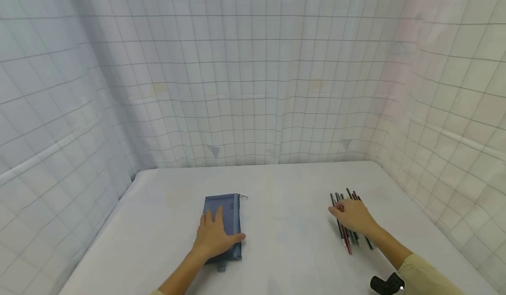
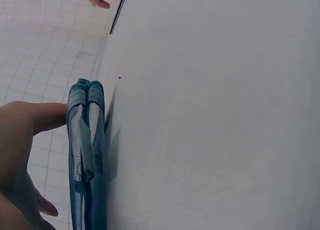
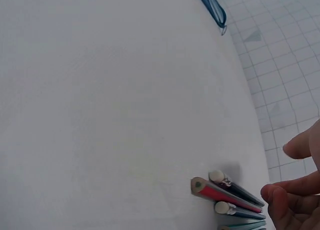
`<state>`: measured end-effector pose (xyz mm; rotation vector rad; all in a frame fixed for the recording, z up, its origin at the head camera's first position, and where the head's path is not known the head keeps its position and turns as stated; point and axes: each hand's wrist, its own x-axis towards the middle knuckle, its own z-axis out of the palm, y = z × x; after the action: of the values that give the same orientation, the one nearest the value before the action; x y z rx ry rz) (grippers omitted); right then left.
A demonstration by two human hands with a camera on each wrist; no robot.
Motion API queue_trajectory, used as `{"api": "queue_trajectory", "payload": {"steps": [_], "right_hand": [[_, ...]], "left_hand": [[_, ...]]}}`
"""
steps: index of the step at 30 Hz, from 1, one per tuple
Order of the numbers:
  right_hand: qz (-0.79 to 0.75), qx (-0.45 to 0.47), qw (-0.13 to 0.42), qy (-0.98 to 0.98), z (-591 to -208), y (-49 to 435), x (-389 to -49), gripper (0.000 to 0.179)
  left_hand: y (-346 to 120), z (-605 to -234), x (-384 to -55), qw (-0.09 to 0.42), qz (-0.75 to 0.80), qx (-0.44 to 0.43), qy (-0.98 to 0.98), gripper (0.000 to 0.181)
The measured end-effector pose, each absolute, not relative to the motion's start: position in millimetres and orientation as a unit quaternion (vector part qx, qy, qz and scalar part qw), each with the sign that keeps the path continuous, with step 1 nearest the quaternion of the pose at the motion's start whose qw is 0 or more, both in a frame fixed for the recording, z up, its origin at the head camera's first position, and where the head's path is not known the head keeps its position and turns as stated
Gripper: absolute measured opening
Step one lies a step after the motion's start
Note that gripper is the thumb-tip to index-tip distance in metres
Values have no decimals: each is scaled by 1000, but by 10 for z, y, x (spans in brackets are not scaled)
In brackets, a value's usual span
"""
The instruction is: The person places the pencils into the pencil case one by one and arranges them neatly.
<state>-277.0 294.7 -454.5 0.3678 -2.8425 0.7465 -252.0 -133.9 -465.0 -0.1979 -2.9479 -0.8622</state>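
A blue zippered pencil case [image 1: 230, 218] lies flat on the white table, left of centre. My left hand [image 1: 215, 238] rests over it with fingers spread and the thumb reaching past its right edge. In the left wrist view the end of the blue case [image 2: 87, 155] shows mesh and a fabric tab, with the thumb beside it. On the right, several pencils [image 1: 348, 246] lie in a loose bundle. Over them hovers my right hand [image 1: 353, 216], fingers loosely bent. The right wrist view shows thumb and fingers apart, near a red pencil [image 3: 227, 195] and white-ended ones.
The white table [image 1: 284, 224] spreads between the case and the pencils. White grid-patterned curtains [image 1: 253, 88] enclose its back and sides. A black device [image 1: 387, 284] sits by the right sleeve.
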Motion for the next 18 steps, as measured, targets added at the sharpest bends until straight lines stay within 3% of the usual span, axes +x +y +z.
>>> {"api": "queue_trajectory", "payload": {"steps": [18], "right_hand": [[243,24,61,-968,-4618,2875,-2862,11]], "left_hand": [[-1353,-4611,-2545,13,-341,-34,-939,101]]}}
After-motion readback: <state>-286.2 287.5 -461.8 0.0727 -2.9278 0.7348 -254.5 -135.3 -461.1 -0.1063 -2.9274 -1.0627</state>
